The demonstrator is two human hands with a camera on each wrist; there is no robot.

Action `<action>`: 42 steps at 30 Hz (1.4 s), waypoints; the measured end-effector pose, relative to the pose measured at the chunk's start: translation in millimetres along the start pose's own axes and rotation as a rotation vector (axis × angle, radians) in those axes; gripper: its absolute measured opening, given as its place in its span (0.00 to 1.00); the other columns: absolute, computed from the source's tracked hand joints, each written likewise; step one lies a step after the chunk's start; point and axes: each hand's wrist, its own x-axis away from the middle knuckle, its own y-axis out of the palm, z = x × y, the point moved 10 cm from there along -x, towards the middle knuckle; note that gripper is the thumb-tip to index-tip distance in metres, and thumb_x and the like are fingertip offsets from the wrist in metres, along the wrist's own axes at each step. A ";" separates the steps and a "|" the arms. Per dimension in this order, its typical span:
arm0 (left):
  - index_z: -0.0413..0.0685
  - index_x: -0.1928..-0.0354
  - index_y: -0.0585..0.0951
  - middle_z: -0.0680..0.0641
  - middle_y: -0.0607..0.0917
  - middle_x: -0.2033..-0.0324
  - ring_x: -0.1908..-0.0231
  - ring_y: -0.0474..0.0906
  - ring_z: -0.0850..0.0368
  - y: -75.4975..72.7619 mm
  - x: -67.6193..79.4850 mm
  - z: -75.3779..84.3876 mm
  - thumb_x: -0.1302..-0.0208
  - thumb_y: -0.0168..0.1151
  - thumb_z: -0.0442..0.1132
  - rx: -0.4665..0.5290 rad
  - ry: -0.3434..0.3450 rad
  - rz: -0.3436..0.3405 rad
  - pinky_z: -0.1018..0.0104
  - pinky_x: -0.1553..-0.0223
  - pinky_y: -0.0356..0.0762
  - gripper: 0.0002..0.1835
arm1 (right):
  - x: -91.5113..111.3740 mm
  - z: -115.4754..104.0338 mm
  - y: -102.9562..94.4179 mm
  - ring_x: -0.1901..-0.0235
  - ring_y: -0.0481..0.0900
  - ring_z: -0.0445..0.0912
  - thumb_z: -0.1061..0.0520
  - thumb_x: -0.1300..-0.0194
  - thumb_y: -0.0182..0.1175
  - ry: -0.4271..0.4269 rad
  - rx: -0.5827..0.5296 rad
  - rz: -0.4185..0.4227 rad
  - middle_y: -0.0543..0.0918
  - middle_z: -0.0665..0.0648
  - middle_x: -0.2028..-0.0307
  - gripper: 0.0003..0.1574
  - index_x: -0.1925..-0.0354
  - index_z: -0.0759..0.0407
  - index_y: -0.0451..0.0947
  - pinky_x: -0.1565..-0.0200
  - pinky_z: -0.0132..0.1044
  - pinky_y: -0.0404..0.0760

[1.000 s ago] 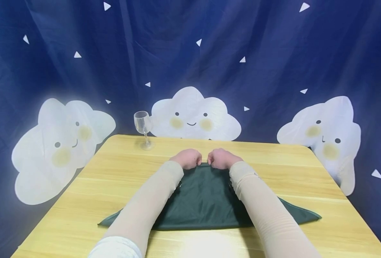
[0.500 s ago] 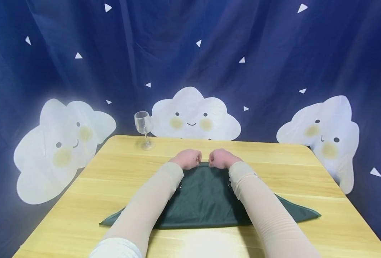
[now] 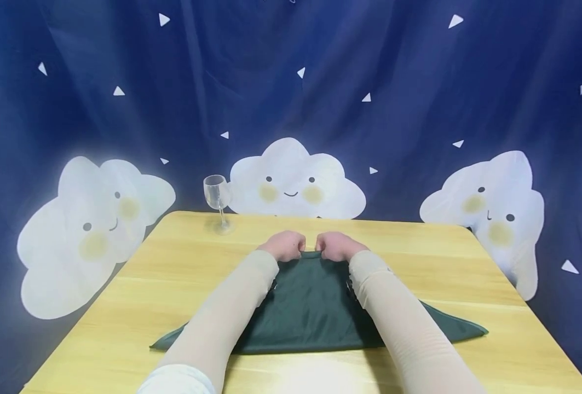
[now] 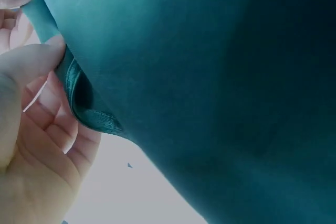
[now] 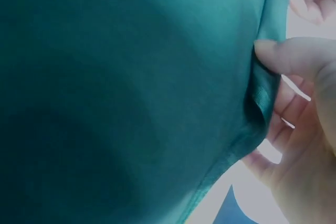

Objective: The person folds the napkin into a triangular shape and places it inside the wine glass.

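Note:
A dark green satin-like cloth (image 3: 310, 312) lies across the table, its long straight side near me and pointed corners reaching out left and right. Its far edge is pinched by both hands, a small gap apart. In the left wrist view my left hand (image 4: 42, 145) has its thumb on top of the cloth's rolled-over edge (image 4: 68, 72) and its fingers underneath. My right hand (image 5: 304, 108) grips the same edge from the other side, thumb over the fold, fingers behind. Between the hands a narrow turned band of cloth shows. The forearms cover parts of the cloth's sides.
A clear stemmed wine glass (image 3: 215, 194) stands at the table's back left. The wooden table (image 3: 138, 290) ends close behind the hands, where a blue curtain (image 3: 256, 65) printed with white clouds hangs.
The far edge of the cloth now shows a more visible turned band between the hands. Both hands keep their grip there. The head view has tilted up slightly.

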 end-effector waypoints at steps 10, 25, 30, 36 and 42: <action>0.45 0.61 0.79 0.51 0.76 0.69 0.65 0.72 0.54 0.2 0.0 -1.1 0.37 0.55 0.23 0.020 0.034 0.004 0.63 0.62 0.68 0.11 | 6.1 -2.7 -5.0 0.66 0.73 0.49 0.72 0.44 0.55 -0.079 -0.011 0.037 0.76 0.53 0.69 0.13 0.64 0.57 0.75 0.60 0.42 0.72; 0.52 0.69 0.79 0.53 0.77 0.68 0.63 0.73 0.55 0.0 4.7 9.7 0.44 0.54 0.19 0.001 0.207 0.005 0.62 0.57 0.71 0.17 | 17.5 -17.0 -8.0 0.64 0.73 0.46 0.74 0.47 0.54 -0.231 0.048 0.004 0.76 0.50 0.67 0.17 0.69 0.54 0.80 0.56 0.41 0.75; 0.56 0.68 0.80 0.55 0.78 0.65 0.61 0.74 0.56 2.1 7.0 7.5 0.43 0.55 0.20 -0.004 0.225 -0.003 0.62 0.54 0.73 0.18 | 19.4 -20.2 -6.9 0.64 0.73 0.45 0.73 0.49 0.57 -0.262 0.104 -0.024 0.75 0.50 0.67 0.18 0.69 0.51 0.81 0.56 0.41 0.75; 0.53 0.67 0.80 0.55 0.79 0.69 0.64 0.75 0.57 5.1 12.1 8.2 0.42 0.56 0.22 0.028 0.276 -0.018 0.62 0.57 0.73 0.15 | 21.8 -17.8 -2.2 0.63 0.73 0.44 0.71 0.48 0.60 -0.251 0.144 -0.077 0.75 0.48 0.66 0.17 0.67 0.49 0.81 0.56 0.40 0.75; 0.55 0.68 0.83 0.57 0.80 0.70 0.65 0.76 0.58 8.1 15.3 6.0 0.34 0.58 0.30 0.034 0.253 -0.067 0.64 0.57 0.74 0.11 | 22.5 -14.9 0.8 0.67 0.74 0.44 0.59 0.38 0.59 -0.195 0.103 -0.120 0.78 0.47 0.68 0.06 0.69 0.49 0.80 0.60 0.40 0.75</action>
